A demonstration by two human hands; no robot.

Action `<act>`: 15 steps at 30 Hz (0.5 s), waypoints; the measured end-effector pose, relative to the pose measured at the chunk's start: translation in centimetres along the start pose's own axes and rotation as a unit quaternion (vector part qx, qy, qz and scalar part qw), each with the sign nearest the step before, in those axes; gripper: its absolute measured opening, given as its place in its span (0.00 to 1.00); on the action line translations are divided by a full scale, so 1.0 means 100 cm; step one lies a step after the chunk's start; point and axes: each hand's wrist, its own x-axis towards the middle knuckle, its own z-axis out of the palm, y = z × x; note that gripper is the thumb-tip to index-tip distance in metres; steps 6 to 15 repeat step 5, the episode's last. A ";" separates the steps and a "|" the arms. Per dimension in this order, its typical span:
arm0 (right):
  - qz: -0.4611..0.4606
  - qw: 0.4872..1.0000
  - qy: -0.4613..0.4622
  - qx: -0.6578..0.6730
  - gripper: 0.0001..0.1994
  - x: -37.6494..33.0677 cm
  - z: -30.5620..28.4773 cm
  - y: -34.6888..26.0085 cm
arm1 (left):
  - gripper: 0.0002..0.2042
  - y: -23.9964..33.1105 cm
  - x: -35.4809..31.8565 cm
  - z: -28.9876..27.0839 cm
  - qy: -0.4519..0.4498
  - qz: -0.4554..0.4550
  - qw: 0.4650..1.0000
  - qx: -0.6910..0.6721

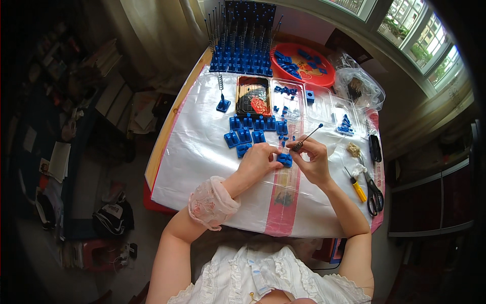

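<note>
My left hand [259, 161] is closed, its thumb and fingers gripping the side of a small blue plastic base [285, 160] on the silvery table cover. Just right of it, my right hand [315, 161] pinches a dark coil spring with a thin rod [298, 146]. The rod tilts up to the right and ends in a small blue tip. Its lower end is close above the base; I cannot tell whether they touch. Several similar blue bases [244, 134] lie beyond my left hand, and a few tiny blue pieces [285, 138] lie between my hands.
Many blue bases with upright springs [241, 60] crowd the far left. A red tray [324, 77] of blue parts, a black patterned tray [253, 96] and clear plastic trays [319, 115] stand at the back. Scissors [375, 195] and a yellow-handled screwdriver [359, 191] lie at right.
</note>
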 end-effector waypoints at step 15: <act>-0.010 1.000 -0.026 -0.005 0.10 0.002 -0.005 0.001 | 0.19 -0.002 0.000 0.002 0.017 0.017 1.000 -0.003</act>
